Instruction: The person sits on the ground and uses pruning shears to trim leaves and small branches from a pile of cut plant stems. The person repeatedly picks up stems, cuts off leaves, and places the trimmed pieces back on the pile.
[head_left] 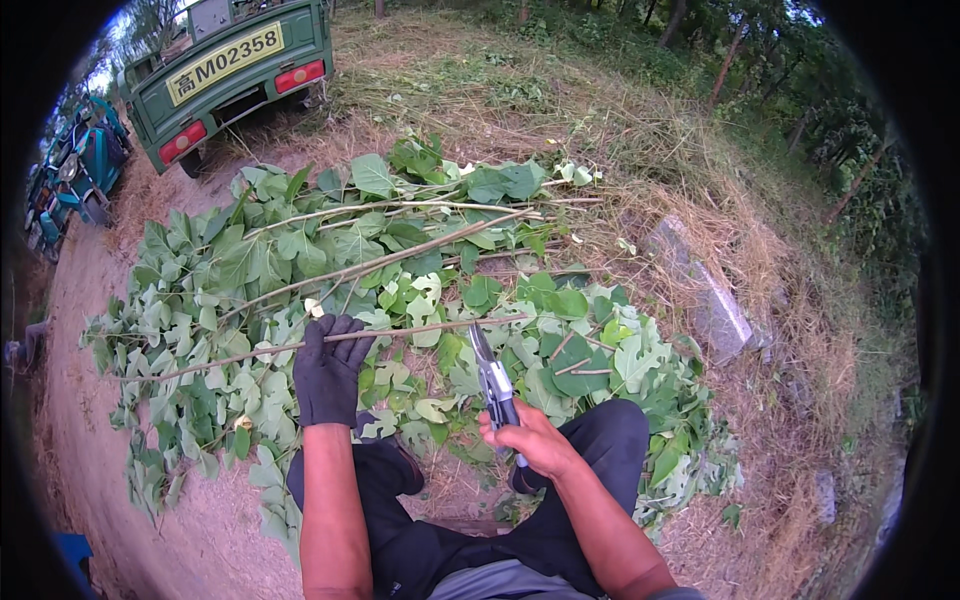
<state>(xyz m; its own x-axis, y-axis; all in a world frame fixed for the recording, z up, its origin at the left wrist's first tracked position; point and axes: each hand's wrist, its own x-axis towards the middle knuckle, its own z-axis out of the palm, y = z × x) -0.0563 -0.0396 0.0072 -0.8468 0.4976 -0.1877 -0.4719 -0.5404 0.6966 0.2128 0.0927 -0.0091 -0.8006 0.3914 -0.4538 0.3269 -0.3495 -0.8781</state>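
Note:
My left hand, in a dark glove, is closed around a long thin branch that runs roughly level across the picture. In my bare right hand is a pair of pruning shears with grey and dark handles. Their blades point away from me and the tips meet the branch near its right end. Beneath both hands spreads a wide heap of leafy green branches. Short cut stick pieces lie on the leaves right of the shears.
A green cargo vehicle stands at the far left, with a blue-green motor vehicle beside it. On the right, a stone block rests in dry grass. Trees line the far right. My knees flank the near work area.

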